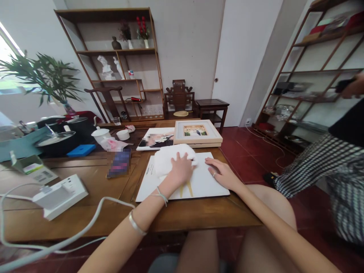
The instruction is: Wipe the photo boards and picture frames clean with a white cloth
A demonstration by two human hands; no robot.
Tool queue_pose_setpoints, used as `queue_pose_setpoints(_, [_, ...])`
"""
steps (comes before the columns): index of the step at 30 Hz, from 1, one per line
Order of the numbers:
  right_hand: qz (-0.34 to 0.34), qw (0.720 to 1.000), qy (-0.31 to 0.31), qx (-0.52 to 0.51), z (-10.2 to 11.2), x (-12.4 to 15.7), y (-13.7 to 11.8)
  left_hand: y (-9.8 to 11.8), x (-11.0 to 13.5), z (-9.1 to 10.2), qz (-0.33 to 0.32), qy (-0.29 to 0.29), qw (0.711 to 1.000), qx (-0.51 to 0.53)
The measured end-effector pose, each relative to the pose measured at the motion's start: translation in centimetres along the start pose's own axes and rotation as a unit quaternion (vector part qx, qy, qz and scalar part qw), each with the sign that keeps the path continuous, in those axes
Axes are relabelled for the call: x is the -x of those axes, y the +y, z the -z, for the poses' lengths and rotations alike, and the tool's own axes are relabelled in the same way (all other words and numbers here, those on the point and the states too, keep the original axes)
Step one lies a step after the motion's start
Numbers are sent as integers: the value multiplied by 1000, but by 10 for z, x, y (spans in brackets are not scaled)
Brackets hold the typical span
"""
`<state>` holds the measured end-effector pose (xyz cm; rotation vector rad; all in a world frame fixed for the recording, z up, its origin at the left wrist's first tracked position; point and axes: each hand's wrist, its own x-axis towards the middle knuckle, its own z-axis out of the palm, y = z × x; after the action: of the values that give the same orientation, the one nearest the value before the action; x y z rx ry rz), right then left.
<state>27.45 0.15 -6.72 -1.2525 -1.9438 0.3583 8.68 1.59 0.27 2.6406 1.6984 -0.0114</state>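
From the left, we see a white power strip (66, 195) on the wooden table (108, 212), well apart from our hands. Next comes a bunched white cloth (164, 160) on the far left part of a white board (212, 185), whose long axis runs side to side. Our left hand (182, 168) presses on the cloth with fingers spread; most of the cloth lies left of and beyond those fingers. Just past the board sits a framed picture (196, 131). Rightmost, our right hand (223, 174) rests at the board's right edge, fingers slightly apart, farther from the cloth.
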Motion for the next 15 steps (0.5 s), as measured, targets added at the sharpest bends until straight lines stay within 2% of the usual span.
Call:
queue_pose_setpoints(3, [2, 1000, 4, -8, 0, 0, 0, 19, 16, -9, -16, 14, 1000, -19])
queue_pose_setpoints(10, [0, 1000, 4, -6, 0, 0, 0, 43, 90, -35, -95, 31, 995, -23])
queue_pose_setpoints(12, [1, 1000, -1, -1, 0, 0, 1, 43, 97, -35, -109, 36, 993, -18])
queue_pose_setpoints(15, [3, 1000, -2, 7, -1, 0, 1, 40, 81, -25, -100, 13, 994, -35])
